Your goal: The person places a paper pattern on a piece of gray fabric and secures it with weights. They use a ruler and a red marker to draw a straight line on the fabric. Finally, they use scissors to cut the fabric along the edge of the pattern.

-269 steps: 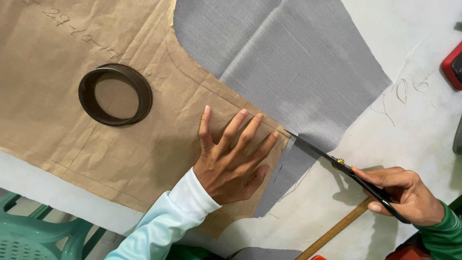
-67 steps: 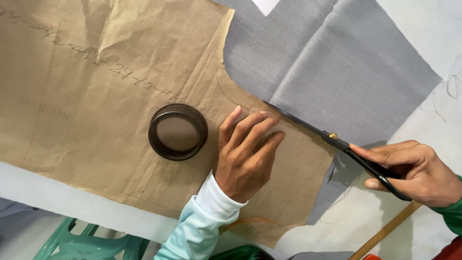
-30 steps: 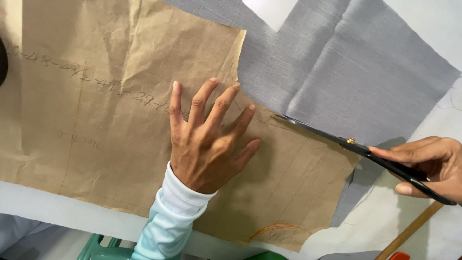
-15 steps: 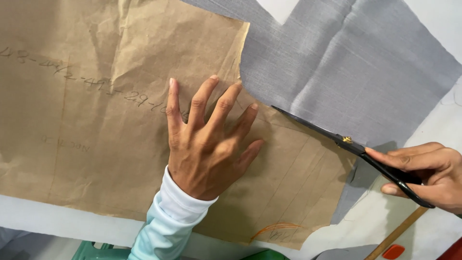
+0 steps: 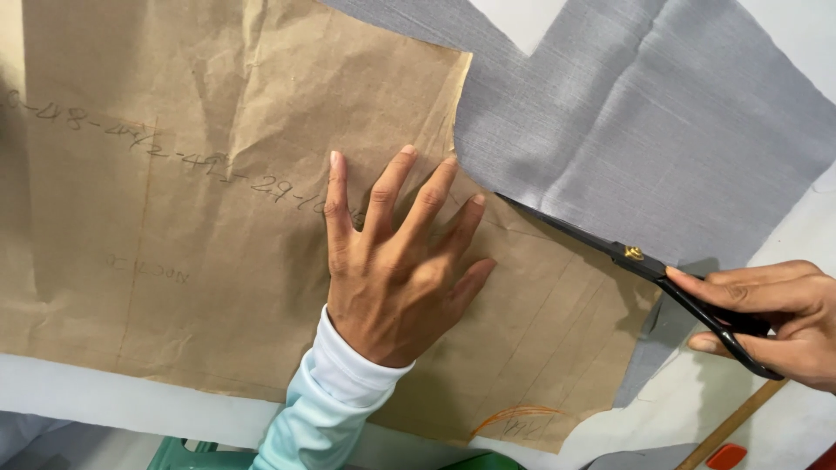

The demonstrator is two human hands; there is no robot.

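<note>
Left hand [image 5: 396,278] flat, fingers spread wide, palm pressed down on brown paper pattern [image 5: 218,218], gripping nothing. Pale blue sleeve [image 5: 326,409] running back from the wrist. Right hand [image 5: 775,318] closed around the handles of black scissors [image 5: 644,265], blades reaching toward the left hand along the pattern's slanted edge, tips close beside the left fingertips. Grey fabric [image 5: 644,148] under the pattern, spreading beyond both hands and past the blades. Wooden ruler [image 5: 727,426] just below the right hand on the white surface [image 5: 87,405]. Green plastic chair [image 5: 187,457] beside the left sleeve, at the near edge.
</note>
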